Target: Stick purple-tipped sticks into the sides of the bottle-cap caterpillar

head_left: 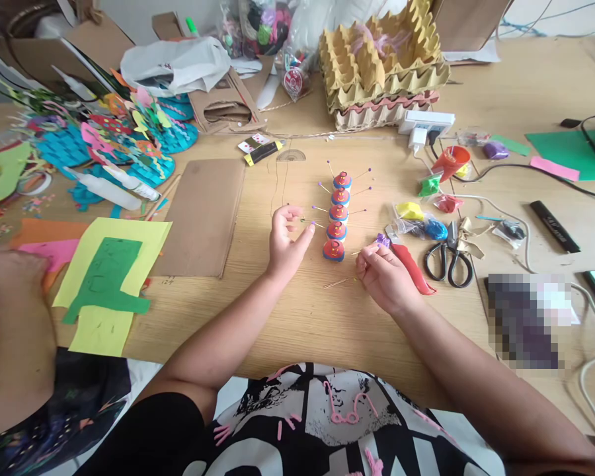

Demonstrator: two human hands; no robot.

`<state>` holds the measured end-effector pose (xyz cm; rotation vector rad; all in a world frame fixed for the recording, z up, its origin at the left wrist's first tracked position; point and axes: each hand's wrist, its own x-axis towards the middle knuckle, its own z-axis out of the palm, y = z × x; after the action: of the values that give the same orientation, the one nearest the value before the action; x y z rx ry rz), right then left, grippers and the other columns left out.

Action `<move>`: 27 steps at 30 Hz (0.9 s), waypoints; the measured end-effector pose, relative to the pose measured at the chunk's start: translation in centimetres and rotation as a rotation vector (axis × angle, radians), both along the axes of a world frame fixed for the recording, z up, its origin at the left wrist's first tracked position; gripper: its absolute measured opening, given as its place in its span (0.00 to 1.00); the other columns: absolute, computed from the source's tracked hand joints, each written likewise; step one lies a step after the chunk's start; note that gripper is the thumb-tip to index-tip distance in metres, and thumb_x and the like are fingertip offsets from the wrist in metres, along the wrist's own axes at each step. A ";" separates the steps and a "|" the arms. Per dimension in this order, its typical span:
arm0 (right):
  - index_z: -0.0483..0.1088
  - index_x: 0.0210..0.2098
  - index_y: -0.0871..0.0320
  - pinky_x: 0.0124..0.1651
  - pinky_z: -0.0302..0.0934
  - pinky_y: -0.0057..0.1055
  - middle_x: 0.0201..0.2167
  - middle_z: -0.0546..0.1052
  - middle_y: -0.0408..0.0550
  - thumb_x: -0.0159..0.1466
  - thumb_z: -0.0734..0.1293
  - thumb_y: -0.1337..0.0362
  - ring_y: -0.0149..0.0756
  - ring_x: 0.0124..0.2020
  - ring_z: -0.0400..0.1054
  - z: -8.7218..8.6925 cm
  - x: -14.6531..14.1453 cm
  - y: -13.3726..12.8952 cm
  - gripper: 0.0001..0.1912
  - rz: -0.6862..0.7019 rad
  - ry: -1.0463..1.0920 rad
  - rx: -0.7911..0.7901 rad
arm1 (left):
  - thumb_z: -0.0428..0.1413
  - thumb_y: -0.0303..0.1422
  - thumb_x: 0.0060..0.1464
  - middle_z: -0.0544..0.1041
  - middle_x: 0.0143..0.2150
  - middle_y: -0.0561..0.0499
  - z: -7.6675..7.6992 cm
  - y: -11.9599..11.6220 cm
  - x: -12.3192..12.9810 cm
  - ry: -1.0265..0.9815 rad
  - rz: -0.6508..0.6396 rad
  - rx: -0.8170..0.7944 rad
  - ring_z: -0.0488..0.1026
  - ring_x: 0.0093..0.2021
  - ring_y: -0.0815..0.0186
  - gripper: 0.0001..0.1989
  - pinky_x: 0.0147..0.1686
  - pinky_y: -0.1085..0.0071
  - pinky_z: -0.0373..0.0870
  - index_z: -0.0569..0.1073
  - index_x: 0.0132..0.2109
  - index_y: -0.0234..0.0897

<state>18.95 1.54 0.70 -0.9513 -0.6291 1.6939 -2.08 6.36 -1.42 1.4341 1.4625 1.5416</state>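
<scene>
So I've got this row of red-and-blue figures standing right in the middle of the frame, five of them, and the row's long axis runs nearly straight up and down the picture, top end leaning a touch to the right. Purple-tipped picks poke out of the upper ones, the left-hand ones angled up and left, the right-hand ones up and right. My right hand, right of centre, has thumb and finger pinched together on a thin stick; it lies pretty much sideways, free end pointing left at the bottom figure. My left hand is just left of the row with thumb and fingers curled but apart. The thumb tip is right by the purple end of the fourth figure's pick, can't tell if I'm actually touching it. A couple of loose sticks lie below the row, pointing roughly left-right. Beside my right hand there's a red strip slanting down to the right, then black-handled scissors, handles towards the bottom of the frame.
</scene>
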 end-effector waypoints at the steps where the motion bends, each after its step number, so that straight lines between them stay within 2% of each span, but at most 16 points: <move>1: 0.71 0.28 0.55 0.33 0.59 0.24 0.26 0.69 0.40 0.52 0.82 0.56 0.27 0.29 0.62 0.1 -0.1 0.4 0.18 -0.014 0.008 0.009 | 0.63 0.32 0.52 0.74 0.53 0.48 -0.1 0.0 0.1 -0.024 -0.022 -0.021 0.73 0.54 0.64 0.21 0.49 0.68 0.68 0.66 0.51 0.43; 6: 0.67 0.28 0.55 0.37 0.62 0.25 0.26 0.65 0.37 0.54 0.80 0.56 0.26 0.28 0.59 -0.1 -0.6 3.1 0.19 -0.161 -0.098 0.159 | 0.63 0.28 0.49 0.75 0.53 0.47 -1.0 0.1 0.8 -0.074 -0.164 -0.134 0.74 0.56 0.63 0.30 0.56 0.63 0.70 0.60 0.56 0.45; 10: 0.63 0.30 0.53 0.42 0.65 0.30 0.29 0.67 0.38 0.56 0.77 0.53 0.28 0.30 0.62 -0.5 -0.7 4.7 0.20 -0.165 -0.232 0.223 | 0.64 0.25 0.48 0.76 0.54 0.46 -1.5 0.5 0.5 -0.024 -0.231 -0.164 0.74 0.57 0.63 0.33 0.58 0.60 0.71 0.58 0.57 0.45; 12: 0.64 0.32 0.54 0.42 0.64 0.30 0.31 0.69 0.39 0.56 0.78 0.53 0.29 0.32 0.64 -0.8 -0.7 5.1 0.20 -0.162 -0.321 0.276 | 0.64 0.25 0.48 0.76 0.54 0.45 -1.2 0.5 0.0 0.038 -0.272 -0.143 0.75 0.56 0.63 0.33 0.56 0.61 0.72 0.58 0.57 0.44; 14: 0.65 0.32 0.54 0.41 0.62 0.30 0.31 0.70 0.40 0.57 0.77 0.54 0.29 0.33 0.64 -1.1 -0.6 5.4 0.18 -0.174 -0.412 0.324 | 0.64 0.26 0.49 0.76 0.55 0.44 -0.1 0.5 -0.5 0.125 -0.305 -0.112 0.75 0.54 0.63 0.32 0.53 0.62 0.73 0.58 0.58 0.43; 16: 0.66 0.32 0.54 0.40 0.61 0.30 0.31 0.70 0.40 0.58 0.76 0.54 0.30 0.32 0.63 -1.5 -0.4 5.6 0.17 -0.182 -0.495 0.348 | 0.64 0.26 0.50 0.75 0.58 0.44 1.7 0.4 -1.0 0.288 -0.343 -0.059 0.75 0.56 0.62 0.33 0.53 0.62 0.73 0.60 0.59 0.43; 20: 0.65 0.32 0.54 0.37 0.60 0.31 0.30 0.71 0.41 0.60 0.75 0.54 0.30 0.31 0.63 -2.1 -0.1 5.9 0.16 -0.171 -0.568 0.369 | 0.62 0.24 0.53 0.77 0.57 0.46 6.4 1.0 -0.8 0.735 -0.488 0.016 0.72 0.58 0.58 0.29 0.57 0.60 0.71 0.65 0.60 0.42; 22: 0.64 0.31 0.54 0.37 0.59 0.31 0.30 0.71 0.40 0.61 0.75 0.54 0.30 0.31 0.64 -2.2 0.0 6.1 0.16 -0.170 -0.565 0.375 | 0.61 0.23 0.54 0.78 0.57 0.49 8.2 1.8 -0.2 0.968 -0.593 0.036 0.70 0.58 0.56 0.25 0.58 0.58 0.70 0.69 0.58 0.42; 24: 0.64 0.31 0.54 0.37 0.59 0.31 0.29 0.71 0.40 0.61 0.74 0.55 0.30 0.30 0.64 -2.3 0.0 6.1 0.16 -0.172 -0.557 0.377 | 0.59 0.22 0.55 0.79 0.55 0.50 9.1 2.7 0.5 1.160 -0.646 0.028 0.69 0.58 0.54 0.22 0.56 0.57 0.69 0.72 0.56 0.43; 27: 0.64 0.31 0.54 0.35 0.57 0.30 0.29 0.70 0.40 0.61 0.74 0.56 0.29 0.29 0.62 -2.2 0.0 6.1 0.15 -0.178 -0.558 0.375 | 0.57 0.22 0.58 0.80 0.52 0.47 9.2 3.6 1.4 1.310 -0.637 0.024 0.69 0.55 0.52 0.21 0.52 0.58 0.70 0.74 0.57 0.43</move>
<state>18.97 7.66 -1.45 -1.1666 -1.1463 1.0932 -0.72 9.96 7.75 2.7680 1.2695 0.0981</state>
